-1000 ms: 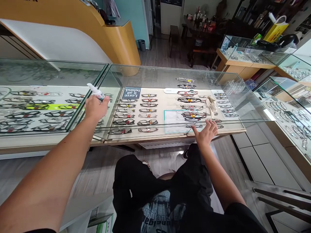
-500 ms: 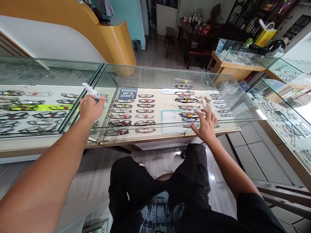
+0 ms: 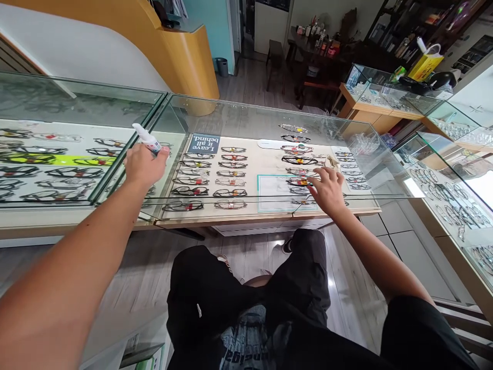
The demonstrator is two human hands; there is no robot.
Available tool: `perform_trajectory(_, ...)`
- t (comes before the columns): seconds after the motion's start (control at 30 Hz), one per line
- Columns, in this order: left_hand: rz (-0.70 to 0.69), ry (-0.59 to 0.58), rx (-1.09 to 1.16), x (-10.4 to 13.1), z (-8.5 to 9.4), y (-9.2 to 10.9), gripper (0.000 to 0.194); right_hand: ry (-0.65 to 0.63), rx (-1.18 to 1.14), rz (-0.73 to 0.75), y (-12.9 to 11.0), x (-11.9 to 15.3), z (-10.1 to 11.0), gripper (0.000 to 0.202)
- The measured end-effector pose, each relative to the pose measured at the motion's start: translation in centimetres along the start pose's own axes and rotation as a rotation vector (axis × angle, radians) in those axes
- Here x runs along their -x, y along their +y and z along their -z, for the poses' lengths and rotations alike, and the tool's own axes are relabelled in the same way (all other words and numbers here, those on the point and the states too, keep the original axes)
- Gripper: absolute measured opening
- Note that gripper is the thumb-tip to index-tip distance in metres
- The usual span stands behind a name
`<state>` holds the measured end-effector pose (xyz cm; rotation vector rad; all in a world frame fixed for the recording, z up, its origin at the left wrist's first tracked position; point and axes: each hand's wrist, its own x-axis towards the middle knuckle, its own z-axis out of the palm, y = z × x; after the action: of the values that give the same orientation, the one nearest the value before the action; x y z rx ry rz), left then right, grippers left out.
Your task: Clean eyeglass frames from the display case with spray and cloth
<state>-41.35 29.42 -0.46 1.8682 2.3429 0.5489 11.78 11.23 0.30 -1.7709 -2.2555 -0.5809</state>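
Observation:
My left hand (image 3: 145, 165) is wrapped round a small white squeeze bottle (image 3: 145, 136) with a pointed nozzle, tilted up and to the left. It is over the joint between two glass display cases. My right hand (image 3: 328, 191) has its fingers spread and bent over the glass top (image 3: 239, 115) of the middle case. I cannot tell whether its fingertips touch the glass. Just beyond its fingers is a crumpled beige cloth (image 3: 332, 163). Below the glass, rows of eyeglasses (image 3: 230, 193) lie on a pale board, beside a dark sign (image 3: 204, 144) with white lettering.
The left case (image 3: 57, 216) holds more eyeglasses. Other glass cases (image 3: 442, 174) stand at the right. A curved wooden counter (image 3: 192, 61) rises behind. Farther back are a dark table (image 3: 319, 46) with bottles and a yellow bag (image 3: 425, 66). My legs are close below the case's front edge.
The view has shifted slightly. My right hand has moved a little on the right side of the glass, its fingers closer together. The left hand keeps the bottle in nearly the same place.

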Motion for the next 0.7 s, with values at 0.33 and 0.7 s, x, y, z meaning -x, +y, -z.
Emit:
perform_trajectory(0.33,0.004,0.013,0.048,0.0,-0.2,-0.3,0.059,0.009,0.014,0.033,1.1,-2.8,-1.7,0.026)
perform_trajectory(0.7,0.009,0.01,0.03,0.0,-0.2,-0.2,0.058,-0.056,0.007,0.058,2.0,-6.0,-2.7,0.028)
